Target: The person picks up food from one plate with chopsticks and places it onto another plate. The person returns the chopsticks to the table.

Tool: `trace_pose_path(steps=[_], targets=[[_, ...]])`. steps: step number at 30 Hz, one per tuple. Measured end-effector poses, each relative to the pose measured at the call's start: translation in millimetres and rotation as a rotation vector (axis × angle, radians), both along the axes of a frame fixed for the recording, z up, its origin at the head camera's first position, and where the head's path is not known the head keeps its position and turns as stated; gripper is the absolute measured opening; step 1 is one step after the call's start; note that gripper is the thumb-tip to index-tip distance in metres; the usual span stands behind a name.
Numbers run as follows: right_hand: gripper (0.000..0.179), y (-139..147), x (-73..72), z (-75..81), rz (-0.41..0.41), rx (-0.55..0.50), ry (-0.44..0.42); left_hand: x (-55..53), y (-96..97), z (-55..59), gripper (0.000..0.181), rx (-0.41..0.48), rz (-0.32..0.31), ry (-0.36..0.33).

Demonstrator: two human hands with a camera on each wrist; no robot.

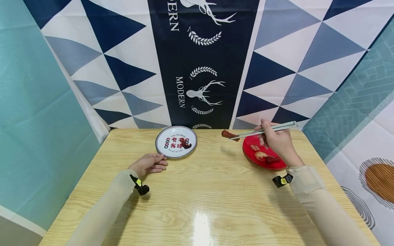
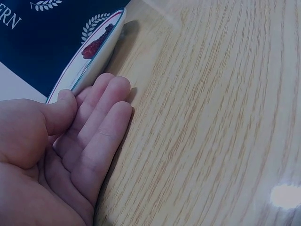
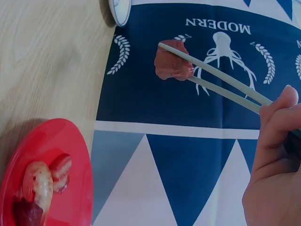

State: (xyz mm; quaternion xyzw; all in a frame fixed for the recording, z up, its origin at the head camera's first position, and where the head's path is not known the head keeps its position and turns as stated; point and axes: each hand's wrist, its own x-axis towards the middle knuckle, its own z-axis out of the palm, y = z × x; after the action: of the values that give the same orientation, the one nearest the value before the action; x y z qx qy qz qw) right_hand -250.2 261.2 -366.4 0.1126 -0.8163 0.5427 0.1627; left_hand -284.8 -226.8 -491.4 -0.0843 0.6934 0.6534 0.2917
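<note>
My right hand holds a pair of pale green chopsticks. Their tips pinch a reddish-brown piece of meat, lifted above the table just left of the red plate; the right wrist view shows the meat between both tips. On the left, my left hand pinches the near-left rim of a white plate with the thumb, the other fingers extended low by the table. A dark reddish-brown food piece lies on that plate's right side.
Several food pieces lie on the red plate, among them a small pinkish piece and a pale drumstick-like piece. Both plates stand near the far edge of the wooden table, before a patterned cloth.
</note>
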Motion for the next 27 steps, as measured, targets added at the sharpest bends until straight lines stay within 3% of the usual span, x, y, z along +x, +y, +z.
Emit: trace_pose_path(steps=[21, 27], targets=[[0.047, -19.1, -8.9, -8.9, 0.100, -0.111, -0.015, -0.9, 0.2, -0.1, 0.040, 0.000, -0.002, -0.007], [0.043, -30.0, -3.5, -2.6, 0.114, -0.073, -0.033, -0.7, 0.4, -0.3, 0.039, -0.004, 0.005, -0.011]])
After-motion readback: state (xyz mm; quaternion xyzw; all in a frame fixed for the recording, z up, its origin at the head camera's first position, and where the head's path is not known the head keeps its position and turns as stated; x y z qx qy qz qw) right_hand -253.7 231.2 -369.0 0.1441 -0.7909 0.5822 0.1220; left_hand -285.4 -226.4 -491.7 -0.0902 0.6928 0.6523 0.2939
